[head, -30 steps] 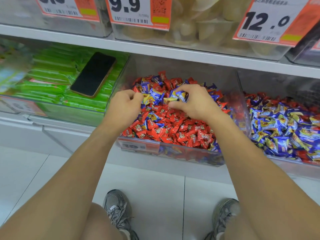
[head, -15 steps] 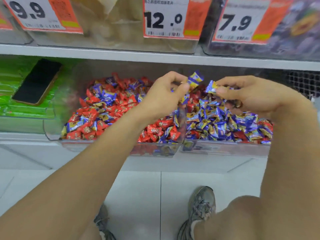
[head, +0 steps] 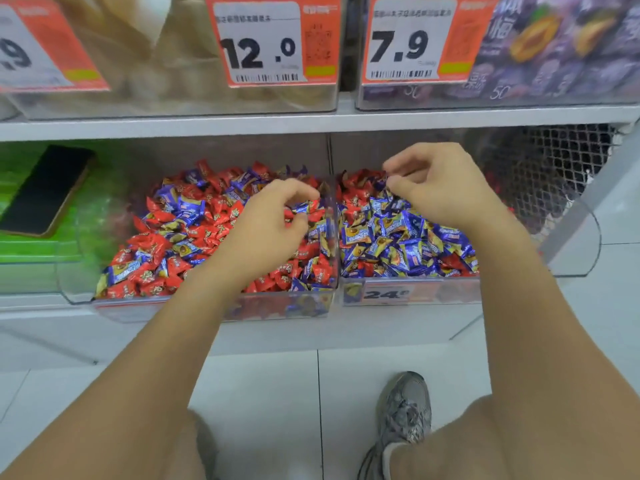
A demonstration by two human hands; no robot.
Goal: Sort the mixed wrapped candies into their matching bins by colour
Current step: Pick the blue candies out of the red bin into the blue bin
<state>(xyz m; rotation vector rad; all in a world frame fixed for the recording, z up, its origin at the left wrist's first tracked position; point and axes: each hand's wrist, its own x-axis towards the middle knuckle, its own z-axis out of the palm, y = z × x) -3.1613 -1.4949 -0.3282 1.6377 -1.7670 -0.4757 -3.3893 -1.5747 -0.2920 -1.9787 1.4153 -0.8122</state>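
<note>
Both hands just dropped their blue candies: right hand (head: 446, 188) hangs loose-fingered, grip empty, over the blue bin (head: 408, 292); left hand (head: 273, 226) (fingers curled, grip apparently empty) has returned to the red bin (head: 214, 306) for more strays.

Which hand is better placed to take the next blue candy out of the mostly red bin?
The left hand, probably. It hovers over the mostly red bin, fingers curled just above blue candies near the divider. The right hand is over the blue bin.
</note>
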